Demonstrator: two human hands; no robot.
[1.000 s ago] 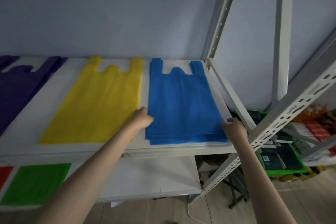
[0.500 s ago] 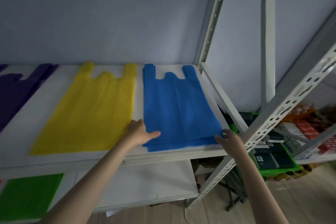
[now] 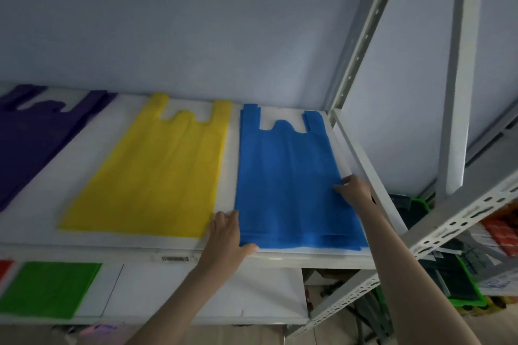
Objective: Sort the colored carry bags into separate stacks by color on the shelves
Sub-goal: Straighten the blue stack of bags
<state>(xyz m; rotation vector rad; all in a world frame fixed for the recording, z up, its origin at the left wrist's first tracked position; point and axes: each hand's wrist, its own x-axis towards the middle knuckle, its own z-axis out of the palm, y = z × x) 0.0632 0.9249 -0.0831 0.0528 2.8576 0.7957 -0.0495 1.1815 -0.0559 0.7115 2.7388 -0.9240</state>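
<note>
A stack of blue carry bags (image 3: 286, 176) lies flat at the right end of the upper white shelf (image 3: 84, 176). My left hand (image 3: 228, 238) rests with straight fingers against the stack's near left corner, its thumb along the front edge. My right hand (image 3: 353, 187) lies flat on the stack's right edge, about halfway up. To the left lie a yellow bag stack (image 3: 157, 176) and a dark purple bag stack (image 3: 28, 137). On the lower shelf sit a green bag stack (image 3: 44, 288) and a sliver of a red bag (image 3: 4, 272).
Grey perforated metal uprights (image 3: 361, 47) and a diagonal brace (image 3: 437, 232) frame the shelf's right side. Beyond them a second rack holds a green tray (image 3: 471, 302) and packaged goods. A blue-grey wall stands behind the shelf.
My right hand slid from the blue stack's near right corner up along its right edge. My left hand shifted to the near left corner. The view tilted downward.
</note>
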